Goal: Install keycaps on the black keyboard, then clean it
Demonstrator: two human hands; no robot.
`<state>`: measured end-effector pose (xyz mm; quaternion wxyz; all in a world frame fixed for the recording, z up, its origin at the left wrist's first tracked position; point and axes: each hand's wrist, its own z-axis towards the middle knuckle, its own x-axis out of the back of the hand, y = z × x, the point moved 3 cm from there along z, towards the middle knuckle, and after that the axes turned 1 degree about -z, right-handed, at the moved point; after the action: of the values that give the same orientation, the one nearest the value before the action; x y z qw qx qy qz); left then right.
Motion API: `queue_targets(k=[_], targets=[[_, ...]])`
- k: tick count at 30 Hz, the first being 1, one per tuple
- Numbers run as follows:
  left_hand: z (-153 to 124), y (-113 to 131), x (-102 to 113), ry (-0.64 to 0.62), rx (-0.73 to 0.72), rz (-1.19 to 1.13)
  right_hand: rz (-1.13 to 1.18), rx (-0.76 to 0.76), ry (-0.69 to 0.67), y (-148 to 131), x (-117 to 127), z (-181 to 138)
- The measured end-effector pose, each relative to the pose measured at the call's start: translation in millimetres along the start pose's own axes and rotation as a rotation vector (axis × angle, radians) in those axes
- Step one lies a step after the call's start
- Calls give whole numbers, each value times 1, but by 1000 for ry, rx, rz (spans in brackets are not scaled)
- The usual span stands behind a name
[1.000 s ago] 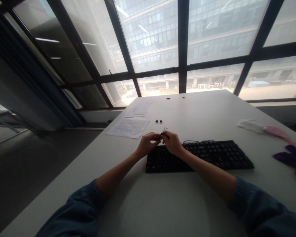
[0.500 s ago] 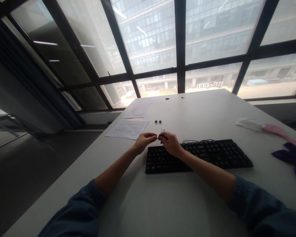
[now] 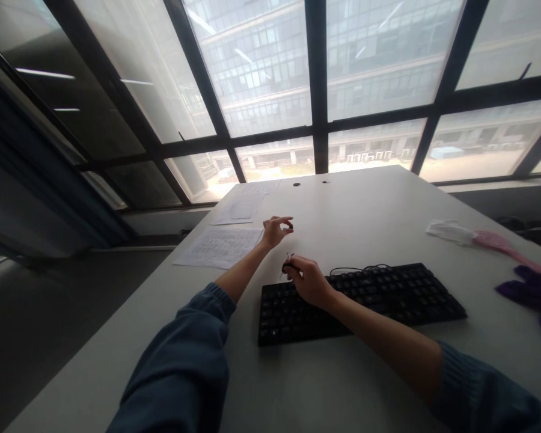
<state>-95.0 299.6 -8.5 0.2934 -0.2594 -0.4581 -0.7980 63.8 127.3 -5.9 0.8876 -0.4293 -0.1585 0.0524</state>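
Note:
My left hand reaches out over the white desk beyond the keyboard. Its thumb and index finger pinch a small black keycap; the second small black piece is not visible from here, perhaps behind the hand. Closer to me, my right hand is closed around a keycap puller, a dark ring-like grip with thin wire ends sticking out. That hand is over the upper left part of a black keyboard, covering some of its keys.
Written paper sheets lie along the desk's left side. To the right are a white and pink item and a purple cloth. A cable loops behind the keyboard. Large windows rise beyond the white desk.
My left hand has moved away from the right hand, forward to the small black pieces, and taken hold of one. The right hand keeps the puller above the keyboard. The view has shifted slightly.

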Motion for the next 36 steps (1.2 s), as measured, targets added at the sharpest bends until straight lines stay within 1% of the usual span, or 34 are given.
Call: queue_targets(k=[5,10,14,26,36], targets=[[6,-19,-14,-19,12,53,2,-39,0,-1,-1,0],[5,-29,-20,-15,38,75,-5,-47,2,-1,0,-1],[5,-32,-18,7,60,88,-16,-55,3,-2,2,0],[6,-38,-19,15,89,92,-7,-71,-3,-1,1,0],[1,-51,-5,6,81,42,-2,-94,3,2,1,-2]])
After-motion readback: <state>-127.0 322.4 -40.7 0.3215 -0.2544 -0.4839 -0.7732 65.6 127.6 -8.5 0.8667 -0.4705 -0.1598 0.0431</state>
